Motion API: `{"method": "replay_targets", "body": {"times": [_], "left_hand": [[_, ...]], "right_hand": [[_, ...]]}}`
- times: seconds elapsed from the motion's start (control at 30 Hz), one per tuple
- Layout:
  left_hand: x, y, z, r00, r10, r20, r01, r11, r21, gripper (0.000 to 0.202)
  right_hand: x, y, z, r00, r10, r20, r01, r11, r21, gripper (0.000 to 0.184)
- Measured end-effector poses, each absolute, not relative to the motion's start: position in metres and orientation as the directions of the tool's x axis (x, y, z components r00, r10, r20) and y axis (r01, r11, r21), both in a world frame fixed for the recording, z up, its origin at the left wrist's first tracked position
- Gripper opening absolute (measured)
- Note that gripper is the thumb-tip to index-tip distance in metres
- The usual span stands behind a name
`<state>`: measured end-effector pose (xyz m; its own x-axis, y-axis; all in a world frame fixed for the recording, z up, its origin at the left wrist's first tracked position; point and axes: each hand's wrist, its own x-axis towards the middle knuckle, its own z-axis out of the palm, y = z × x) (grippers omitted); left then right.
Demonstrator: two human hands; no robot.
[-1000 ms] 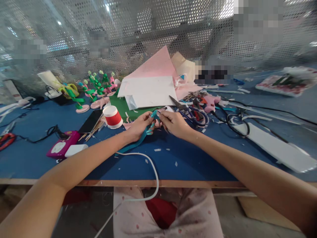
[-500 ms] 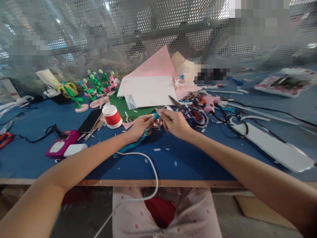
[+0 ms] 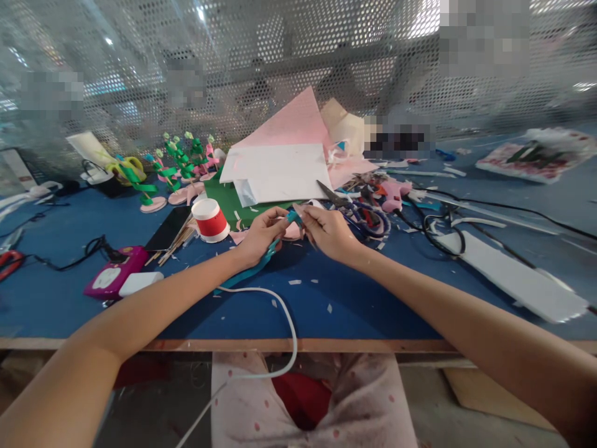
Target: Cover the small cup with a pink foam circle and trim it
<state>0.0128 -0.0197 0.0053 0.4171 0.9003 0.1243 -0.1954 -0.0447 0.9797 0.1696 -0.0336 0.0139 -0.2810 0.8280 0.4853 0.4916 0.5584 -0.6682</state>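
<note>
My left hand [image 3: 262, 239] is closed on a teal strip [image 3: 252, 271], whose curled, fringed end [image 3: 293, 216] sticks up between thumb and forefinger. The rest of that strip trails down to the left onto the table. Facing it, my right hand [image 3: 332, 233] has its fingers pinched together right beside the curled end. A small pale pointed bit shows at its fingertips, too small to name. Behind my right hand lie dark-handled scissors [image 3: 373, 218]. A red-and-white spool [image 3: 211, 221] stands to the left of my left hand.
White sheets [image 3: 280, 171] lie over green sheet material [image 3: 219, 194] behind my hands. Green spiral plant-like crafts [image 3: 180, 163] stand back left. A pink glue gun [image 3: 394, 194] and white power strip [image 3: 517, 274] lie right. A white cable [image 3: 286, 311] hangs over the front edge; a purple box [image 3: 116, 271] sits left.
Both hands stay in nearly the same place. The teal end between them has turned slightly, and the left fingers have shifted a little around it.
</note>
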Motion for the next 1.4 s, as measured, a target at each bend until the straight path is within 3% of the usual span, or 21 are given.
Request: {"method": "replay_targets", "body": {"times": [0.57,0.77,1.03,1.2,1.4], "left_hand": [[0.0120,-0.0196,0.0061,0.290,0.947,0.141,-0.156,-0.098,0.983,0.025],[0.0111,-0.0182,0.0035,0.331,0.930,0.158,-0.185,-0.100,0.978,0.030],[0.0127,-0.0199,0.0048,0.353,0.917,0.187,-0.189,-0.126,0.974,0.037],[0.0126,-0.0195,0.0036,0.326,0.922,0.209,-0.179,-0.157,0.971,0.030],[0.0126,-0.0200,0.0054,0.309,0.929,0.203,-0.184,-0.151,0.971,0.037]], "right_hand": [[0.1703,-0.0352,0.0152,-0.282,0.819,0.500,0.457,0.573,-0.680,0.058],[0.1695,-0.0345,0.0120,-0.267,0.874,0.406,0.344,0.480,-0.807,0.052],[0.1678,-0.0332,0.0076,-0.223,0.819,0.529,0.395,0.572,-0.719,0.049],[0.1662,-0.0361,0.0072,-0.230,0.829,0.509,0.361,0.558,-0.747,0.053],[0.1660,-0.0341,0.0057,-0.297,0.833,0.467,0.356,0.551,-0.755,0.050]]}}
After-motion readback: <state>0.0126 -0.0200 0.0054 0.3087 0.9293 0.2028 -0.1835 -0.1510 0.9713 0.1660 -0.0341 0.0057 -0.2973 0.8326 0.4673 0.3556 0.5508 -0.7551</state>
